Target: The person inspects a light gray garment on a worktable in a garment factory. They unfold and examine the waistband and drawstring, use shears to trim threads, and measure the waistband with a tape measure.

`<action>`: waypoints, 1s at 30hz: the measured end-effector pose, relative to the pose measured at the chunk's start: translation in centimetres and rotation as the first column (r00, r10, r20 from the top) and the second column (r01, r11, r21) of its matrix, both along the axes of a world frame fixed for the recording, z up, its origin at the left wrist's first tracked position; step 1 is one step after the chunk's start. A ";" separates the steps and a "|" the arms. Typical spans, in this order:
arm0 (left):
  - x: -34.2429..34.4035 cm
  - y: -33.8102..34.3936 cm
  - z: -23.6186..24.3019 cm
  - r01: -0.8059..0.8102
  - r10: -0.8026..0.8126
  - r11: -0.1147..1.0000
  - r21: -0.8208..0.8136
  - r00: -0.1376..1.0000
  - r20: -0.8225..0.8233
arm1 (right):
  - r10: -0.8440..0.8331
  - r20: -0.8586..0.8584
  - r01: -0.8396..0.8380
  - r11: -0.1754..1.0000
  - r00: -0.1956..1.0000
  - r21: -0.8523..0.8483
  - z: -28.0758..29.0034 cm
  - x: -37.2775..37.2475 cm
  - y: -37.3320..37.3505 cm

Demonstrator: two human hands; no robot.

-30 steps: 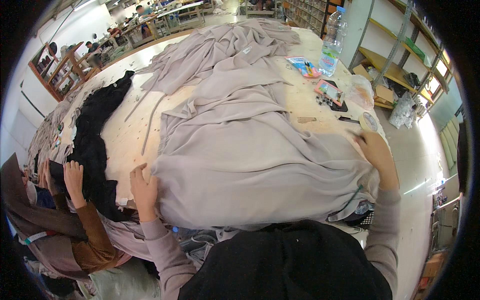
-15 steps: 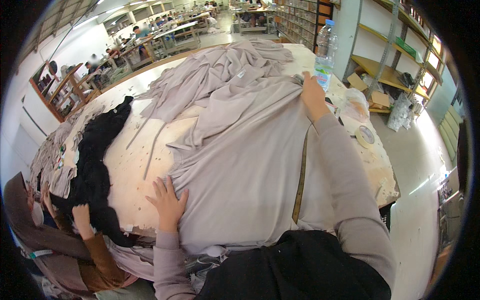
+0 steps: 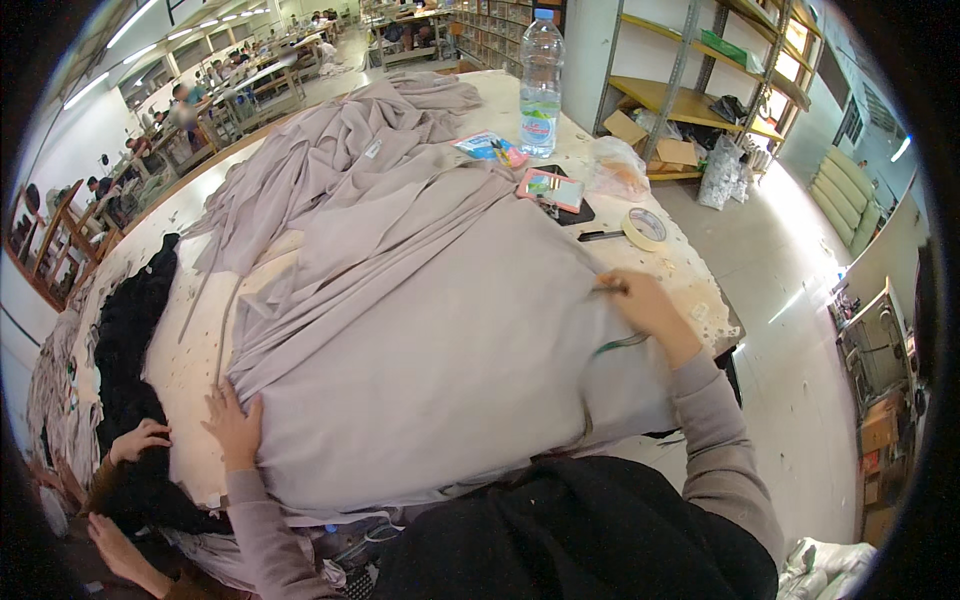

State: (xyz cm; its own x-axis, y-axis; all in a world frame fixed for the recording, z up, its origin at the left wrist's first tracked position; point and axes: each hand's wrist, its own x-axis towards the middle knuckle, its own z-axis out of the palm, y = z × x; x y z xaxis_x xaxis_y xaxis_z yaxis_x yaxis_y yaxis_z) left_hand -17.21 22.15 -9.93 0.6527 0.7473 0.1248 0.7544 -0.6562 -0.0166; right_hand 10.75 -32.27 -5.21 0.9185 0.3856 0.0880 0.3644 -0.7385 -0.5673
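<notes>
A large grey-beige cloth (image 3: 430, 340) lies spread over a pale work table (image 3: 700, 290), with more of the same fabric bunched at the far end (image 3: 370, 140). My left hand (image 3: 235, 425) rests flat, fingers apart, on the cloth's near left edge. My right hand (image 3: 645, 305) sits at the cloth's right edge, its fingers closed around a thin stick-like tool (image 3: 606, 289). A narrow greenish strip (image 3: 620, 345) lies under that wrist.
Beyond my right hand lie a tape roll (image 3: 645, 228), a pink-edged phone (image 3: 555, 188), a crumpled plastic bag (image 3: 615, 165) and a water bottle (image 3: 540, 85). Black fabric (image 3: 135, 330) lies at the left. A co-worker's hands (image 3: 140, 440) are there too. Shelves (image 3: 720, 90) stand on the right.
My right hand has drawn back from the far side of the cloth to its near right edge. My left hand has stayed flat on the left edge.
</notes>
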 end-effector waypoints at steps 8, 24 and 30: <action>-2.1 3.0 -1.5 0.041 -0.042 0.999 0.023 0.999 0.019 | 0.074 0.009 -0.068 0.951 0.997 -0.301 -0.9 2.6 -0.9; -2.1 2.3 -1.4 0.020 -0.021 0.999 0.034 0.999 0.033 | -0.167 0.096 0.189 0.929 0.981 -0.317 -1.2 7.9 -1.4; -2.1 1.8 -1.1 0.037 -0.039 0.999 0.026 0.995 0.088 | -0.069 0.076 0.065 0.996 0.995 0.056 -2.0 11.2 3.0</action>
State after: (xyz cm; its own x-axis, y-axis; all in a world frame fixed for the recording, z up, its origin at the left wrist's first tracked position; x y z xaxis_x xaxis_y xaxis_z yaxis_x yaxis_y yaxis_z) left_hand -19.28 23.98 -11.02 0.6662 0.7180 0.2015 0.7281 -0.6847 0.0326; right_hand 22.00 -29.28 -7.25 0.9317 0.3160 0.1790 0.3595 -0.7323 -0.5783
